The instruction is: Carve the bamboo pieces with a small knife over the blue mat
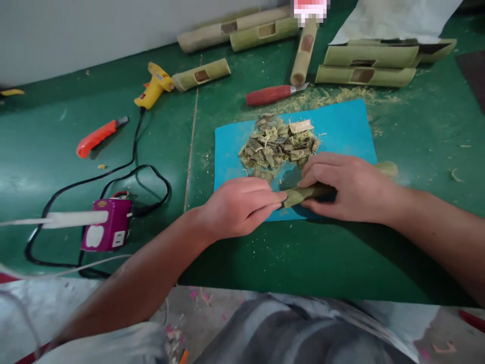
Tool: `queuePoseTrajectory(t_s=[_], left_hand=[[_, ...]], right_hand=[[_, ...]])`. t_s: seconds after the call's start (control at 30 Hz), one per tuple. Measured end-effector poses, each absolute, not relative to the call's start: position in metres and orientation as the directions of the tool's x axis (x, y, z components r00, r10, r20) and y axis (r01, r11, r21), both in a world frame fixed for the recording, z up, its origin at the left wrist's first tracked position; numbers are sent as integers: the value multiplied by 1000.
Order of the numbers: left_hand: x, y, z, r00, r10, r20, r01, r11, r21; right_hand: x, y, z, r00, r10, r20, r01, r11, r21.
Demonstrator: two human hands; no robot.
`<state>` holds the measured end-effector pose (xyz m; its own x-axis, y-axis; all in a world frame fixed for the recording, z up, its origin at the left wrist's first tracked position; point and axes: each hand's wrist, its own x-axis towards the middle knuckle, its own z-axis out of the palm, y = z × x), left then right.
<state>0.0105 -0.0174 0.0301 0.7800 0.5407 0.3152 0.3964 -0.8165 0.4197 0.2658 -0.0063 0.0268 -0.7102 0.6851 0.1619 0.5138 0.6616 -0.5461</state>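
A green bamboo tube (pixel 303 195) lies low over the front of a blue sheet (pixel 343 124), held between both hands. My left hand (pixel 242 206) is closed, its thumb and fingers pinched at the tube's left end. Whether a smaller piece is also between those fingertips is hidden. My right hand (pixel 346 188) grips the tube from the right, thumb in front and fingers behind, covering its middle. The tube's far end shows beyond that hand. Just behind the hands, a heap of bamboo chips (pixel 280 144) rests on the sheet.
A red-handled knife (pixel 270 95) lies behind the sheet. Cut bamboo tubes (pixel 366 76) with square openings line the back of the green table (pixel 227 263). On the left are a yellow glue gun (pixel 154 87), an orange utility knife (pixel 99 137), a purple power adapter (pixel 108 222) and looping cords.
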Motion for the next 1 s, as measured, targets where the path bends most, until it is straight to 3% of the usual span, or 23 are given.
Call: queuePoseTrajectory(t_s=[0.23,0.33,0.5,0.57,0.8,0.9,1.0], left_hand=[[18,-16,22,777,510,368,383,-848,367],[18,-18,19,777,484,402,375,-869,322],[16,-21,15,761,461,457,372,-887,275],[16,-20,13,757,460,464,373,-887,271],[15,-22,22,703,404,586,353,-913,206],[10,-25,30,627,433,648,389,-894,221],[8,-25,32,559,483,674,452,-859,240]], right_hand=[[266,-8,24,-740,617,267,466,757,-458],[273,-11,36,-768,581,268,512,810,-288],[300,-16,60,-748,659,83,662,749,24],[310,-16,59,-732,680,43,681,728,83],[332,-32,53,-750,656,86,659,752,4],[337,-49,54,-582,799,151,802,595,-57],[333,-62,51,-364,922,132,920,378,-102]])
